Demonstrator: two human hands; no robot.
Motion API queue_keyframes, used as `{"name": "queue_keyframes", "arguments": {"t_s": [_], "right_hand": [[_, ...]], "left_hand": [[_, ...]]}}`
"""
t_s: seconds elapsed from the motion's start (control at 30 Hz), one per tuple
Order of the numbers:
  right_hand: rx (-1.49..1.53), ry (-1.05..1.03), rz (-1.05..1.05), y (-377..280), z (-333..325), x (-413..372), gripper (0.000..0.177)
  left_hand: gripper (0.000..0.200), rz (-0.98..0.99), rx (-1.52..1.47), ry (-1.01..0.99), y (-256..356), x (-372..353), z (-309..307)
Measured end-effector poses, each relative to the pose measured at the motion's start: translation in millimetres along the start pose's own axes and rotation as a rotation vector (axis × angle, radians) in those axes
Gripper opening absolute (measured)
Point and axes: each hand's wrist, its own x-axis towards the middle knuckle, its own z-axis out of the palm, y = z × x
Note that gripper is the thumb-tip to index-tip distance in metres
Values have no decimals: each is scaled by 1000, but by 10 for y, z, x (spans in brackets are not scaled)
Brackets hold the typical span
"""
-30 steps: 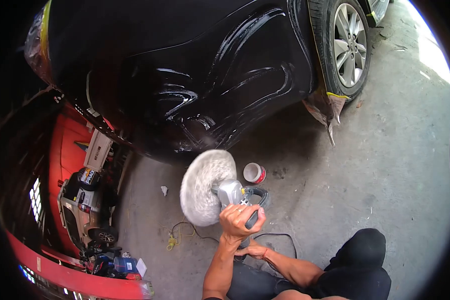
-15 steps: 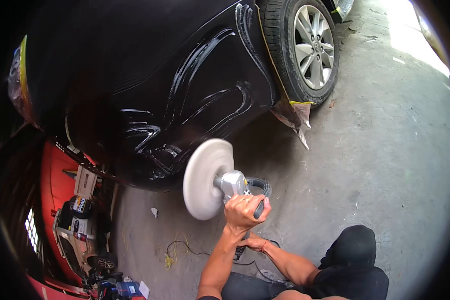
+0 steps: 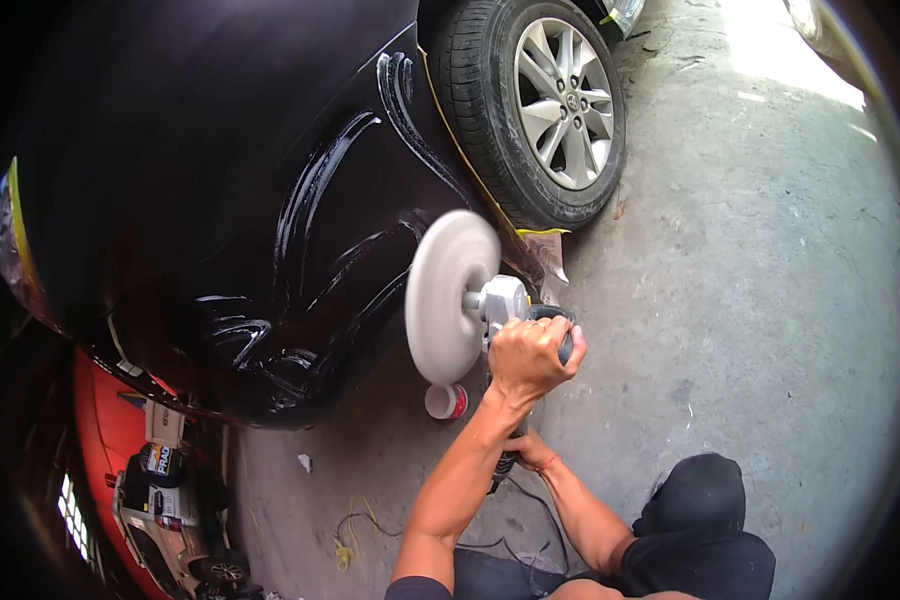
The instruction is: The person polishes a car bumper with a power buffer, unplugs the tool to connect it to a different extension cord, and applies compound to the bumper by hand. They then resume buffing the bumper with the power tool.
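My left hand (image 3: pixel 532 358) is wrapped round the front loop handle of a polisher (image 3: pixel 505 300). Lower down, my right hand (image 3: pixel 530 450) grips the polisher's dark rear body, partly hidden behind my left forearm. A large round white pad (image 3: pixel 453 297), smeared as if spinning, faces the dark car bumper (image 3: pixel 220 180) and overlaps its lower edge near the wheel. White streaks of paste (image 3: pixel 315 190) curve across the glossy panel. Yellow-edged masking film (image 3: pixel 548 255) hangs by the wheel arch.
The car's wheel (image 3: pixel 560 105) stands at upper right. A red-and-white tub (image 3: pixel 446 401) sits on the concrete floor (image 3: pixel 720 330) below the pad. A cord (image 3: pixel 550 515) trails behind the polisher. Another vehicle (image 3: pixel 160 520) is parked at lower left.
The polisher, held in both hands, has moved right and slightly up along the bumper toward the wheel. The view has shifted, and the tub now shows under the pad.
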Motion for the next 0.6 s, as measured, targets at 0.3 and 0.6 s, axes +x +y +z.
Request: {"name": "queue_keyframes", "arguments": {"t_s": [0.3,0.6], "right_hand": [[29,72,21,-227,-143,19,52],[-107,-20,313,118,-2,-106,36]], "left_hand": [[19,-23,60,-19,57,214,202],[18,-75,82,-105,-107,-426,73]]}}
